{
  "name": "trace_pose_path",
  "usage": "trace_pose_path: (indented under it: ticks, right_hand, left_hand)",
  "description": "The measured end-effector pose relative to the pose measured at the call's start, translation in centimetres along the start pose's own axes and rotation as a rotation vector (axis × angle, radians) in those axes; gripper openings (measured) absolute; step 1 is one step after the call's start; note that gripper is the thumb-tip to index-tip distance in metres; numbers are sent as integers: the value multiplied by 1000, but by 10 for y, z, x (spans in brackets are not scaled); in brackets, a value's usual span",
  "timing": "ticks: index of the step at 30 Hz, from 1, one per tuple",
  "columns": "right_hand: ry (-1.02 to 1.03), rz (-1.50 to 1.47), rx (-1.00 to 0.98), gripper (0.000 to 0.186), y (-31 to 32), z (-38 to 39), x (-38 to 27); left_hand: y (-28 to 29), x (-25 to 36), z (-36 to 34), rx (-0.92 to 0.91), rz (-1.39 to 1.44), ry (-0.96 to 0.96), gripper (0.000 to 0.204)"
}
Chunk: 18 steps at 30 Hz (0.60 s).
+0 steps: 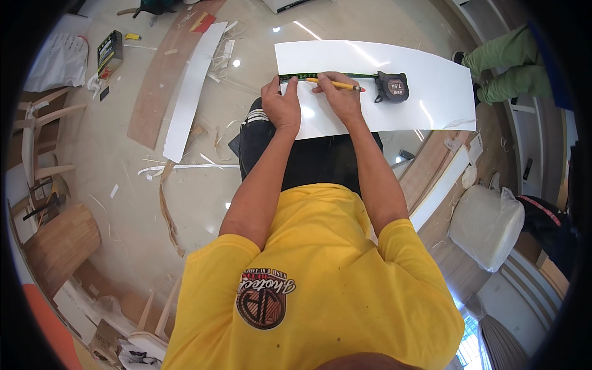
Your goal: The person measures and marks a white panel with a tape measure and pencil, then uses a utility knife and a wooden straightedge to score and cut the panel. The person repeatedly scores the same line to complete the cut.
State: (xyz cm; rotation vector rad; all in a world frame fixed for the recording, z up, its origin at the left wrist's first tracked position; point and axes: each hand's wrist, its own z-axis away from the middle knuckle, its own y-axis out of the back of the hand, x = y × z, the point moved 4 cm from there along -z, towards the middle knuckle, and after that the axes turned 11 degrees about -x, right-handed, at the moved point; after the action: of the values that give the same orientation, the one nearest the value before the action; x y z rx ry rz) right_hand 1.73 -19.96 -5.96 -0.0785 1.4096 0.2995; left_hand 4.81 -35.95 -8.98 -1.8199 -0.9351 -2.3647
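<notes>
A glossy white panel (425, 68) lies across in front of me, over my knees. Along it stretches the green blade of a tape measure (393, 87), whose dark case rests on the panel to the right of my hands. My left hand (282, 106) pinches the blade's end at the panel's left edge. A yellow pencil (339, 84) is gripped in my right hand (339, 102), its tip pointing left beside the blade, close to my left fingers. Whether the tip touches the panel I cannot tell.
Long white and brown strips (196, 92) lie on the tiled floor to the left, with scraps around them. A person in green trousers (505, 65) stands at the right. Wooden chairs (43, 129) are at the far left, and a plastic-wrapped cushion (487, 227) sits at the right.
</notes>
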Motion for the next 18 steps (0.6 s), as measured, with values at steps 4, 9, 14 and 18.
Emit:
trace_pose_path:
  ticks: [4, 9, 14, 18]
  right_hand:
    - [-20, 40, -6, 25, -4, 5, -4]
    - [-16, 60, 1, 30, -4, 5, 1]
    - [-15, 64, 9, 29, -5, 6, -1]
    - [-15, 68, 14, 28, -6, 5, -3]
  left_hand:
    - [-1, -1, -1, -2, 21, -5, 42]
    - [-2, -1, -1, 2, 33, 3, 44]
    - [-1, -1, -1, -1, 29, 5, 44]
    - [-1, -1, -1, 0, 27, -4, 43]
